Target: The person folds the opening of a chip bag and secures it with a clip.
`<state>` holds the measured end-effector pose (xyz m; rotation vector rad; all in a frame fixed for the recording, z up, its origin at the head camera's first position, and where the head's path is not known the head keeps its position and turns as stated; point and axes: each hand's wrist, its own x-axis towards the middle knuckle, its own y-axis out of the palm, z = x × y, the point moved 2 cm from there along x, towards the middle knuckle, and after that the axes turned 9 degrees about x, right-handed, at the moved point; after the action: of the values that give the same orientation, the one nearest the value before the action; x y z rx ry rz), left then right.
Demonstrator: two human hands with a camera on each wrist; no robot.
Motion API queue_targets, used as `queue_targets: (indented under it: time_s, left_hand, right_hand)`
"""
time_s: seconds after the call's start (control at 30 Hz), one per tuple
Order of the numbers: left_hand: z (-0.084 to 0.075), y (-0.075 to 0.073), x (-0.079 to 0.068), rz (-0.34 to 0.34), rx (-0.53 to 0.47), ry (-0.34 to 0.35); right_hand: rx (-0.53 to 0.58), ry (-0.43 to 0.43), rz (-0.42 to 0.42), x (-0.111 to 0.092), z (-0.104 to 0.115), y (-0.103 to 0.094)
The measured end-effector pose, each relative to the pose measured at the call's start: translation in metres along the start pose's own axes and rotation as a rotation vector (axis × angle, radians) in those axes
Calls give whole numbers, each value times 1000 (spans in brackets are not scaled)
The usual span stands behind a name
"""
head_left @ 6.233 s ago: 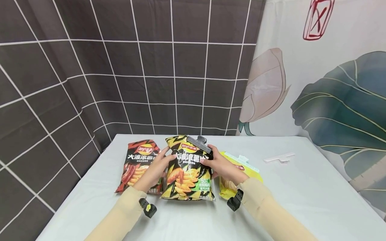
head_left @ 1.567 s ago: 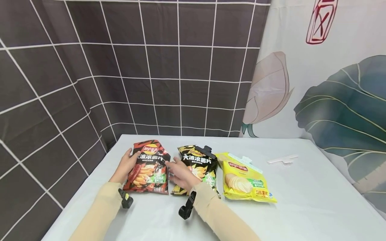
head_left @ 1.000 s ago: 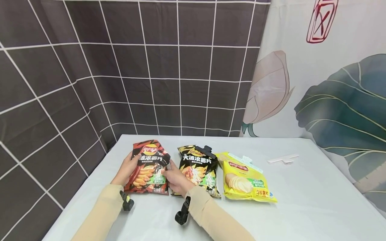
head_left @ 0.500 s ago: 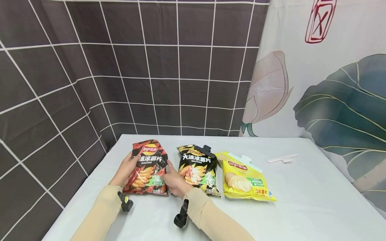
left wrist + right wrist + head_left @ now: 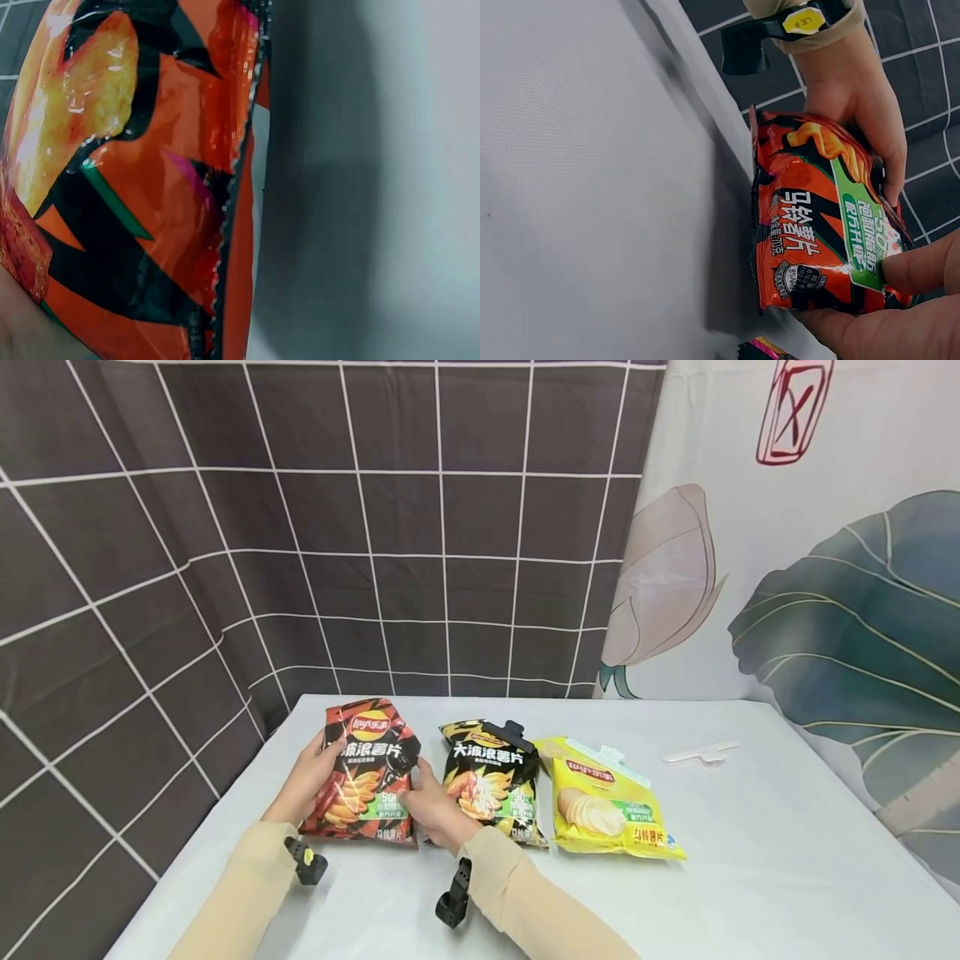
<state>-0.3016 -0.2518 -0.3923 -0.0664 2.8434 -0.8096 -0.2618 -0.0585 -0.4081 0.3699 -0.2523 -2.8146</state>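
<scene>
A red and black bag of potato chips [image 5: 367,785] is held at both sides in the head view, with its top right corner creased. My left hand [image 5: 306,781] grips its left edge, thumb on the front. At the right edge, my right hand [image 5: 435,806] pinches it; in the right wrist view the thumb [image 5: 922,268] lies on the front and fingers are behind. Its lower seam stands over its own shadow there. Close to the right hand lies a black and yellow chip bag [image 5: 487,777] with a black clip [image 5: 510,735] across its top.
A yellow chip bag [image 5: 607,810] with a pale clip [image 5: 606,762] lies right of the black one. Farther right, a white clip [image 5: 701,753] rests on the white table [image 5: 750,860]. A dark grid-patterned cloth [image 5: 390,527] hangs behind.
The black bag, earlier held up in both hands, now lies on the table. Both hands have moved left onto the red bag, whose top has risen slightly.
</scene>
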Motion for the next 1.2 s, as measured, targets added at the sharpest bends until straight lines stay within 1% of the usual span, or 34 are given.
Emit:
queue_targets:
  time_s: [0.17,0.23,0.43,0.5,0.67,0.87,0.93,1.2]
  left_hand:
    - [-9,0,-3,-12,-10,-4]
    - [-13,1,-5,-12,-28,1]
    - [-28,3,-11,2,-65,36]
    - [-32,5,-13,-1,-69,32]
    - [-41,9,-18,-6,-97,22]
    - [-52,17,-24,14,-158,40]
    - [-57,21,-25,12,-164,41]
    - [-70,37,-33,15,-245,37]
  right_hand:
    - [-35,-26,-4,-5,9,-4]
    - [-47,-40,-6,-7,12,-7]
    - [-36,-64,-4,-15,20,-15]
    - [-35,-68,0,-17,24,-18]
    - [-90,-85,-5,-24,30,-27]
    - [-92,-99,14,-31,32,-40]
    - [-105,-109,13,-34,35,-45]
    - [-183,-149,-25,-50,46,-63]
